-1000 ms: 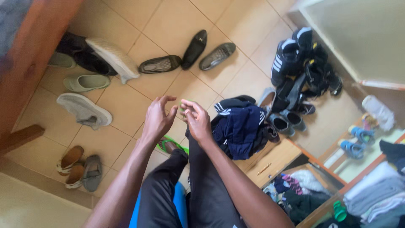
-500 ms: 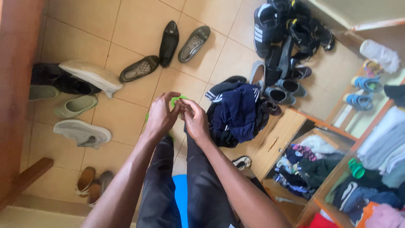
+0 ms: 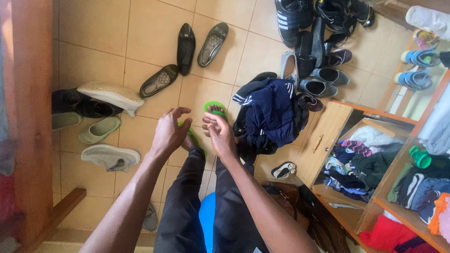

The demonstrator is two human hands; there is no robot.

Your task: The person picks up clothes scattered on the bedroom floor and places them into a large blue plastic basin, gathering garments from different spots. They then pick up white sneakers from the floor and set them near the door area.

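My left hand (image 3: 169,130) and my right hand (image 3: 221,135) hover close together above my legs in dark trousers (image 3: 187,206). The left hand's fingers are spread and bent, and nothing shows in them. My right hand's fingers point left toward it, loosely curled, also with nothing visible in them. The fingertips are a small gap apart. Under the hands, my feet wear green sandals (image 3: 215,108) on the tan tiled floor (image 3: 150,33).
A heap of dark blue clothes (image 3: 273,115) lies just right of my hands. Several shoes (image 3: 110,95) are scattered left and ahead, and more (image 3: 323,51) at the upper right. An open wooden cupboard door (image 3: 323,140) and shelves of clothes (image 3: 375,164) stand on the right.
My hands were pressed together fingertip to fingertip; now they have parted a little and the left fingers have spread. The view has shifted slightly.
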